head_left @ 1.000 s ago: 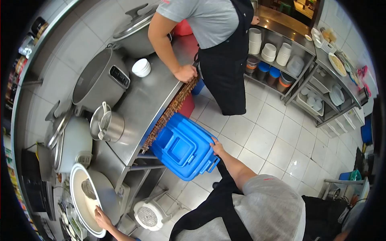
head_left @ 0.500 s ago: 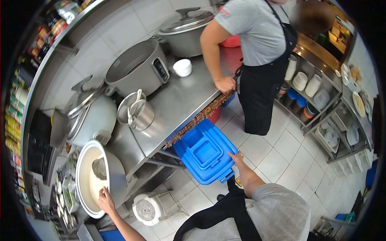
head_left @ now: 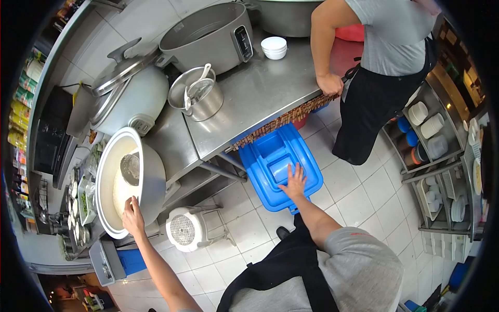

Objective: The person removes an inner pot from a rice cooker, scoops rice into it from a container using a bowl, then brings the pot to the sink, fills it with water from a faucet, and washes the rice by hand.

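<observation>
My left hand [head_left: 133, 217] has its fingers closed over the near rim of a large pale metal pot [head_left: 152, 174]. Pale grains [head_left: 122, 193], which look like rice, lie in this tilted-looking pot, and a round metal scoop [head_left: 130, 169] rests inside against the far wall. My right hand [head_left: 295, 182] is spread flat on the lid of a blue plastic bin [head_left: 260, 182], with nothing held in it. The bin stands on the tiled floor, partly beneath the steel table's front edge.
The steel table [head_left: 249, 96] bears a grey cooker [head_left: 208, 44], a steel pot with utensils [head_left: 208, 104] and white bowls [head_left: 274, 49]. A white stool [head_left: 183, 231] stands below. Another person [head_left: 377, 104] leans on the table at right. Shelves [head_left: 436, 161] hold cups and jars.
My right hand has moved from the blue bin's side edge onto the top of its lid, fingers now spread. My left hand stays at the pot's rim. The camera view has shifted.
</observation>
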A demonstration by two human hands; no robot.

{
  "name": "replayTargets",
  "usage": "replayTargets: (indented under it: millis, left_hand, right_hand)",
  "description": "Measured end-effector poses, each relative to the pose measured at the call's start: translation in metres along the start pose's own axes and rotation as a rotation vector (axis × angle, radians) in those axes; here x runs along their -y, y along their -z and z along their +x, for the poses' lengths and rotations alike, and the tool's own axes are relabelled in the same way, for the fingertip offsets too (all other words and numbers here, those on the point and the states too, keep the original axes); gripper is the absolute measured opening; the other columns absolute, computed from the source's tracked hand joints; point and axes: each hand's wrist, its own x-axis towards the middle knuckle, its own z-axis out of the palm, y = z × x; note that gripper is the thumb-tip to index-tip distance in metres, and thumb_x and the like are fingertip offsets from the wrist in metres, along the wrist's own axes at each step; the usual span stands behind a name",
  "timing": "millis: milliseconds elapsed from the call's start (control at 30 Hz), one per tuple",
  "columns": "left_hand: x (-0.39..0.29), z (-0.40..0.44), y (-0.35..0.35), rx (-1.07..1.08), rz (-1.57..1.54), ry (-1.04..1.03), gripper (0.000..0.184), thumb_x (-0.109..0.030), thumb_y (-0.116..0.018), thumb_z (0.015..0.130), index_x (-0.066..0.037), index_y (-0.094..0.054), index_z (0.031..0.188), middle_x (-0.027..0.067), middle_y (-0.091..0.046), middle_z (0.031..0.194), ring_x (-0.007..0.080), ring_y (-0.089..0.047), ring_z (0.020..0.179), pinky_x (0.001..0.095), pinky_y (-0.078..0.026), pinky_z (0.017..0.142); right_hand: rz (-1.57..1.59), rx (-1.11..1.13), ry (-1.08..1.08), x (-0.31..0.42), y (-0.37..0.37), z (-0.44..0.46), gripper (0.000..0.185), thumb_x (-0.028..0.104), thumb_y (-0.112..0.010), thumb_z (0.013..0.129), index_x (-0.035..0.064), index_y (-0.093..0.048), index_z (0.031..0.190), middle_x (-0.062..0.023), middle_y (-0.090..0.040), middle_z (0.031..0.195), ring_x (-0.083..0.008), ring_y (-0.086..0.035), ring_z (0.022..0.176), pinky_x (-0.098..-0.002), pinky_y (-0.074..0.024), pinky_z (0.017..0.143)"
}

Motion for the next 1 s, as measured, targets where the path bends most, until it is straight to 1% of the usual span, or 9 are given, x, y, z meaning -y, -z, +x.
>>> replayTargets:
  millis: [67, 267, 367, 467, 600, 700, 733, 800, 1000]
  left_hand:
    - [0.001, 0.0, 0.002, 0.023, -0.013, -0.013, 0.044, -0.047, -0.036, 0.087, -0.014, -0.06, 0.101, 0.012, -0.064, 0.081, 0.0318, -0.059, 0.079, 0.0409, -0.043, 0.068]
    - [0.01, 0.004, -0.006, 0.058, -0.101, -0.022, 0.042, -0.044, -0.035, 0.089, -0.012, -0.058, 0.105, 0.012, -0.064, 0.088, 0.0315, -0.06, 0.083, 0.0407, -0.043, 0.069]
    - [-0.002, 0.001, 0.003, 0.09, -0.02, 0.004, 0.042, -0.043, -0.036, 0.089, -0.011, -0.058, 0.104, 0.0147, -0.063, 0.087, 0.0329, -0.059, 0.082, 0.0415, -0.043, 0.07]
    - [0.003, 0.006, -0.002, 0.062, -0.061, -0.011, 0.041, -0.042, -0.037, 0.089, -0.011, -0.058, 0.104, 0.0158, -0.062, 0.089, 0.033, -0.058, 0.084, 0.0409, -0.043, 0.071]
    - [0.022, 0.004, -0.012, 0.008, -0.076, -0.04, 0.041, -0.037, -0.04, 0.088, -0.007, -0.055, 0.111, 0.0162, -0.061, 0.099, 0.0326, -0.056, 0.092, 0.0377, -0.041, 0.081]
    - [0.011, 0.003, -0.002, 0.114, -0.166, 0.055, 0.042, -0.04, -0.039, 0.087, -0.011, -0.053, 0.113, 0.0176, -0.061, 0.096, 0.031, -0.057, 0.094, 0.0368, -0.041, 0.081]
    - [0.01, 0.003, 0.001, 0.085, -0.037, 0.03, 0.041, -0.04, -0.039, 0.087, -0.012, -0.054, 0.112, 0.017, -0.062, 0.094, 0.0324, -0.057, 0.093, 0.0378, -0.042, 0.079]
    - [0.006, 0.006, 0.003, 0.079, -0.031, 0.008, 0.04, -0.042, -0.039, 0.086, -0.011, -0.056, 0.105, 0.0175, -0.062, 0.087, 0.0357, -0.056, 0.086, 0.0403, -0.041, 0.075]
    - [0.006, 0.009, -0.001, 0.097, 0.019, 0.008, 0.041, -0.042, -0.034, 0.088, -0.012, -0.057, 0.103, 0.0163, -0.061, 0.087, 0.0356, -0.056, 0.086, 0.0409, -0.041, 0.074]
  right_hand:
    - [-0.028, 0.068, -0.026, 0.015, 0.001, 0.006, 0.098, 0.042, -0.075, 0.058, 0.0185, -0.021, 0.137, -0.0209, 0.0, 0.142, -0.0371, -0.006, 0.131, -0.0595, -0.0175, 0.098]
    - [-0.138, 0.255, -0.015, 0.011, -0.001, 0.018, 0.073, 0.048, -0.073, 0.058, 0.0169, -0.051, 0.12, -0.0228, 0.012, 0.141, -0.0444, 0.004, 0.129, -0.0623, -0.0168, 0.097]
    - [-0.161, 0.278, -0.003, 0.014, 0.001, 0.027, 0.076, 0.046, -0.075, 0.057, 0.0159, -0.048, 0.121, -0.0261, 0.011, 0.14, -0.0468, 0.005, 0.128, -0.0631, -0.0168, 0.096]
    - [-0.184, 0.364, -0.038, 0.023, 0.017, 0.037, 0.087, 0.045, -0.076, 0.055, 0.0132, -0.04, 0.127, -0.0262, 0.001, 0.14, -0.0449, -0.003, 0.129, -0.0637, -0.018, 0.095]
    - [-0.149, 0.01, 0.594, 0.032, 0.01, 0.074, 0.102, 0.041, -0.078, 0.053, 0.0084, -0.024, 0.134, -0.0217, -0.015, 0.14, -0.0369, -0.014, 0.13, -0.0596, -0.0176, 0.099]
    - [-0.236, 0.324, 0.582, 0.056, 0.0, 0.118, 0.1, 0.046, -0.074, 0.057, 0.0076, -0.024, 0.135, -0.0206, -0.022, 0.138, -0.0367, -0.017, 0.129, -0.0578, -0.015, 0.101]
    - [-0.253, 0.459, 0.574, 0.062, -0.007, 0.124, 0.099, 0.048, -0.073, 0.058, 0.007, -0.024, 0.134, -0.0198, -0.025, 0.137, -0.0355, -0.018, 0.129, -0.0581, -0.0144, 0.101]
    - [-0.388, 0.514, 0.634, 0.07, -0.016, 0.121, 0.093, 0.052, -0.07, 0.06, 0.0059, -0.03, 0.131, -0.0173, -0.038, 0.128, -0.0326, -0.03, 0.123, -0.0589, -0.0148, 0.1]
    - [-0.357, 0.463, 0.602, 0.072, -0.01, 0.11, 0.083, 0.048, -0.071, 0.06, 0.0057, -0.04, 0.124, -0.0129, -0.044, 0.12, -0.0301, -0.036, 0.117, -0.0585, -0.0096, 0.101]
